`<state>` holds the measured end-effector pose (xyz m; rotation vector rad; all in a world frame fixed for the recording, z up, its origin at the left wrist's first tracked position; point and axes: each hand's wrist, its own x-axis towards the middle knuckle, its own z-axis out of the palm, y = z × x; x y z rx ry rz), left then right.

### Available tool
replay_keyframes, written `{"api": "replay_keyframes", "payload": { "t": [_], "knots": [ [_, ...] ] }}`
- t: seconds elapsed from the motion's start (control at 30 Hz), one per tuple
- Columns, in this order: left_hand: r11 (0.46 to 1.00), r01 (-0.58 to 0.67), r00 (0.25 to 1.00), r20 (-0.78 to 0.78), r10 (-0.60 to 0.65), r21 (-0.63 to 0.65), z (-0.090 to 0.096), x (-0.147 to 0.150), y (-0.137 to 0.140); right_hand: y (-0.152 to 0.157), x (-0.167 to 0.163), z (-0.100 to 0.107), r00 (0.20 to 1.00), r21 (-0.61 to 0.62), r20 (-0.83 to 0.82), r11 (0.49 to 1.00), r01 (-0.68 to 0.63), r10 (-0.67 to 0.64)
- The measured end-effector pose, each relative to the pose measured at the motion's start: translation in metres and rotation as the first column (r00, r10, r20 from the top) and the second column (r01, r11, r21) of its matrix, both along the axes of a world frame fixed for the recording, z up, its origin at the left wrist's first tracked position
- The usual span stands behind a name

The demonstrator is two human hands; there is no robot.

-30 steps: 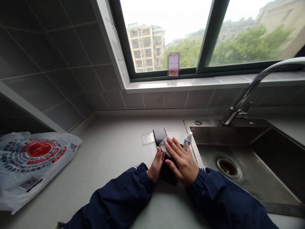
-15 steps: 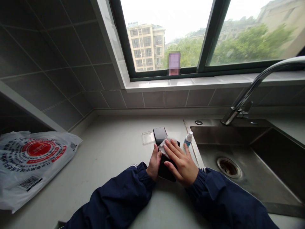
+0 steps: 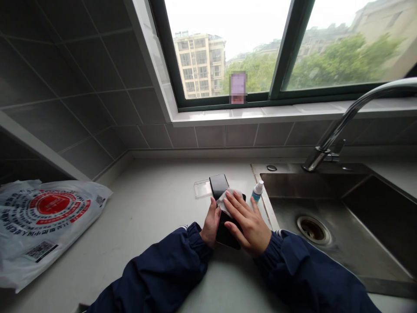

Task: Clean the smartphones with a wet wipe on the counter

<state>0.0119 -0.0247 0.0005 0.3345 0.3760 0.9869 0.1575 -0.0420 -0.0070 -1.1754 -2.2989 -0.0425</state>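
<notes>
More wipe (image 3: 223,202) is showing than a second ago.
Half curled, my left hand (image 3: 210,224) is holding the phone (image 3: 228,234) at three o'clock, long axis running near six-to-twelve; my right hand (image 3: 249,221), nearer, is flattening the wipe on it.

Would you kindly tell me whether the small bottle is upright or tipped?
Upright: the bottle stands on the counter, its white cap uppermost.

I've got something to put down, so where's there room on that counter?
The biggest bare patch of counter is between the plastic bag and the clear case. There's also a strip behind the case, up to the wall. It's crowded left of the sink: the left hand, right hand, phone, wipe and bottle are close together.
</notes>
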Motion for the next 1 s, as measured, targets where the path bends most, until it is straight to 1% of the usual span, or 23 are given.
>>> {"api": "replay_keyframes", "payload": {
  "t": [0.2, 0.3, 0.37, 0.5, 0.63, 0.8, 0.9, 1.0],
  "knots": [
    [1.0, 0.003, 1.0, -0.001, -0.003, -0.022, 0.001, -0.001, 0.0, 0.0, 0.0, 0.0, 1.0, -0.001, -0.004, 1.0, -0.005, 0.005],
    [1.0, 0.02, 1.0, 0.017, -0.02, -0.013, -0.001, -0.002, 0.002, -0.001, -0.001, 0.001, 1.0, -0.015, 0.007, 1.0, -0.026, 0.026],
    [1.0, 0.017, 1.0, 0.02, -0.017, -0.014, -0.002, -0.004, 0.004, -0.003, -0.001, 0.003, 0.998, -0.025, 0.015, 0.998, -0.064, 0.065],
    [0.994, -0.096, 0.993, -0.074, 0.093, -0.044, 0.004, -0.007, 0.006, -0.009, -0.003, 0.009, 0.981, -0.035, 0.006, 0.981, -0.192, 0.192],
    [0.99, -0.136, 0.983, -0.132, 0.129, -0.045, 0.012, -0.01, 0.009, -0.013, -0.006, 0.012, 0.956, 0.013, -0.065, 0.958, -0.286, 0.287],
    [0.993, -0.11, 0.985, -0.135, 0.103, -0.047, 0.012, -0.013, 0.012, -0.011, -0.01, 0.008, 0.951, 0.087, -0.114, 0.956, -0.28, 0.289],
    [0.992, -0.107, 0.986, -0.133, 0.097, -0.069, 0.012, -0.012, 0.011, -0.01, -0.011, 0.007, 0.949, 0.101, -0.127, 0.955, -0.278, 0.289],
    [0.991, -0.117, 0.986, -0.126, 0.109, -0.063, 0.013, -0.011, 0.011, -0.01, -0.01, 0.006, 0.941, 0.099, -0.155, 0.953, -0.287, 0.3]
  ]
}}
